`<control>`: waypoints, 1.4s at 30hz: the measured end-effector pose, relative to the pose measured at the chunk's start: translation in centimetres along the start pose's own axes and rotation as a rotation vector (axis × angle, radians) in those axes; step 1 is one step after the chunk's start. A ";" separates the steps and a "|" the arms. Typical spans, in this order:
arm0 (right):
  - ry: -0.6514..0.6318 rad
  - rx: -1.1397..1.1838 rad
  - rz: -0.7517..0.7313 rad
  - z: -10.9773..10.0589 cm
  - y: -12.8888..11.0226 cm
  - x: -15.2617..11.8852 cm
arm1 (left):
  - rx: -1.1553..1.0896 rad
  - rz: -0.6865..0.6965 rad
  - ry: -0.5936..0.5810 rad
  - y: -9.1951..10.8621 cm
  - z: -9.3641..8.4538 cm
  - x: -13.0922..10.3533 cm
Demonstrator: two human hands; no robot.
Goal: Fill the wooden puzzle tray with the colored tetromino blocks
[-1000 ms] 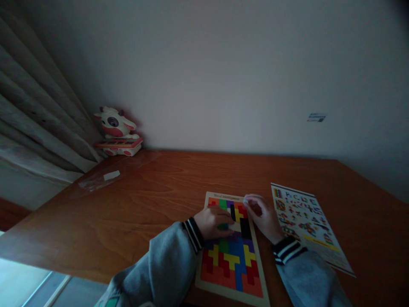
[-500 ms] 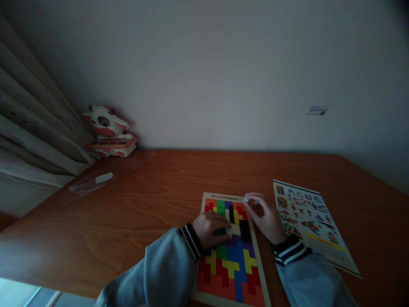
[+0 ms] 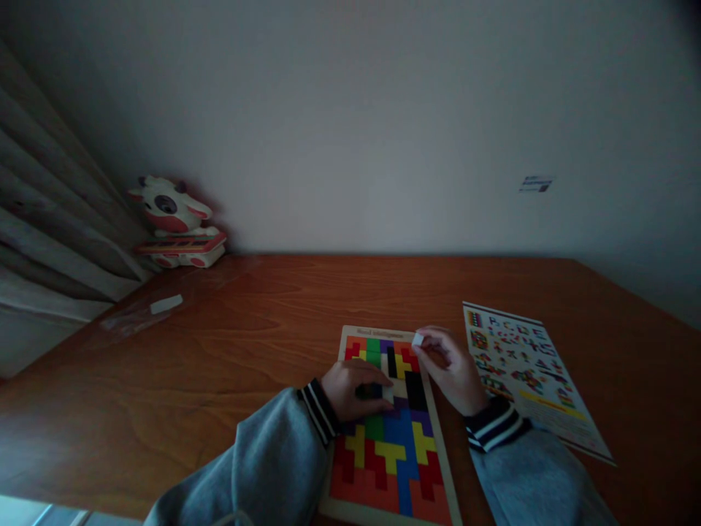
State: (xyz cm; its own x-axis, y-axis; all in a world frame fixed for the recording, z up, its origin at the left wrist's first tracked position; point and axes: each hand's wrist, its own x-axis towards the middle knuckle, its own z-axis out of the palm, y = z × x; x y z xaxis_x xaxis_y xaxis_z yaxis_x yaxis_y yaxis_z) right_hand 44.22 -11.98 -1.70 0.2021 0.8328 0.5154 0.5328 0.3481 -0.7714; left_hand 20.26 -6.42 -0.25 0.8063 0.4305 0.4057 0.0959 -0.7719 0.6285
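Note:
A wooden puzzle board (image 3: 390,459) filled with colored block pieces lies on the table. My left hand (image 3: 355,391) rests over its middle, thumb and forefinger closed on a small white piece (image 3: 388,394). Beside the board's top right corner, my right hand (image 3: 452,369) pinches another small white piece (image 3: 418,340) between thumb and fingertips. Black cells show near the board's right side, partly next to my left hand. My left hand and sleeve cover part of the board's left side.
A printed sheet (image 3: 539,380) of pictures lies right of the board. At the back left stands a cow-shaped toy (image 3: 178,226) with a keyboard. Clear plastic with a white label (image 3: 166,304) lies near the curtain (image 3: 49,219).
The view has shifted slightly. The gap between my left thumb and fingers looks wider around its white piece, and the piece in my right hand shows more.

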 end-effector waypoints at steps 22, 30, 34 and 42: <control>-0.276 0.010 0.033 0.9 -1.2 -0.7 | 0.143 0.113 0.068 -1.4 -0.9 -0.6; -0.375 -0.134 -0.127 1.7 -2.7 0.8 | 0.138 0.096 0.095 -2.1 -1.5 -0.4; -0.364 -0.208 -0.201 2.4 -2.2 0.5 | 0.142 0.094 0.105 -2.2 -1.6 -0.3; -0.393 -0.287 -0.164 2.5 -1.9 -0.1 | 0.207 0.119 0.107 -2.1 -1.1 -0.6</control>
State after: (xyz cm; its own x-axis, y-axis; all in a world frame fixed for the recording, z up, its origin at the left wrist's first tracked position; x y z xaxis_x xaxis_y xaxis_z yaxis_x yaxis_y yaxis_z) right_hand 41.15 -11.59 -1.24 -0.1980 0.8952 0.3992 0.7468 0.4016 -0.5302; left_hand 18.92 -4.53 -1.05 0.7540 0.3693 0.5432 0.1301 -0.8946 0.4275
